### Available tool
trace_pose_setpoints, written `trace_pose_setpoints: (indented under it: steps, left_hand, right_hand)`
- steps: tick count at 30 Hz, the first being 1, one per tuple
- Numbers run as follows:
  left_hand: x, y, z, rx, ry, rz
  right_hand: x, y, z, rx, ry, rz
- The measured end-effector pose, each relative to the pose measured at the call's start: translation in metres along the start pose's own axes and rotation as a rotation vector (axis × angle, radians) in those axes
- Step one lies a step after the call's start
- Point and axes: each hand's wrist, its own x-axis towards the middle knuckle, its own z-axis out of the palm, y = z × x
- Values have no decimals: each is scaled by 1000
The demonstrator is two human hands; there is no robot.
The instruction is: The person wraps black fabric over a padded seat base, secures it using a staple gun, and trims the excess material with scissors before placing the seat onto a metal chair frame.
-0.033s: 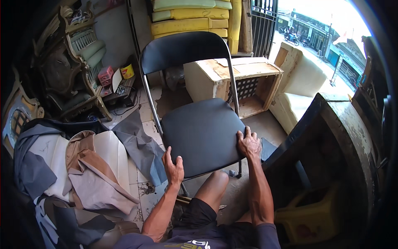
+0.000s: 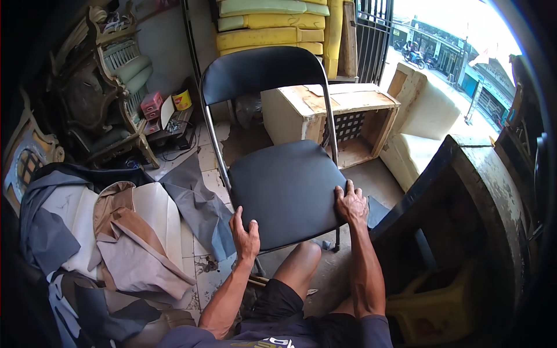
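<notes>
A black padded folding chair (image 2: pixel 284 194) with chrome tube legs and a curved backrest stands upright in front of me, its seat facing up. Along the seat's right front edge, my right hand (image 2: pixel 353 207) grips the rim, thumb on the padding and fingers over the side. At the left front corner, my left hand (image 2: pixel 246 238) rests against the seat's edge with thumb and forefinger apart; its other fingers are partly hidden. My bare knee (image 2: pixel 304 255) is just below the seat's front edge.
Grey and brown fabric (image 2: pixel 133 243) lies over pale cushions at left. Behind the chair are a wooden box frame (image 2: pixel 296 110), stacked yellow foam (image 2: pixel 272 37) and a cream armchair (image 2: pixel 415 139). A dark worn furniture frame (image 2: pixel 493 180) stands close on my right. Carved chairs (image 2: pixel 93 104) stand far left.
The whole view has shifted slightly, with the chair and hands appearing a little lower and to the right. Both hands keep their places on the seat. A motorbike moves along the street outside.
</notes>
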Motion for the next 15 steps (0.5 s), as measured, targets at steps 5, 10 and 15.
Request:
trace_pose_setpoints:
  steps: [5,10,15]
  left_hand:
    - [3,-13,7,-93,18,-182]
    - [8,-14,6,-101,-101,-205]
    - [10,-25,11,-83,-79,-183]
  right_hand:
    - [6,-6,-12,3,-76,21]
    - [20,10,-10,86,-55,-26]
    - [25,18,-9,183,-73,-48]
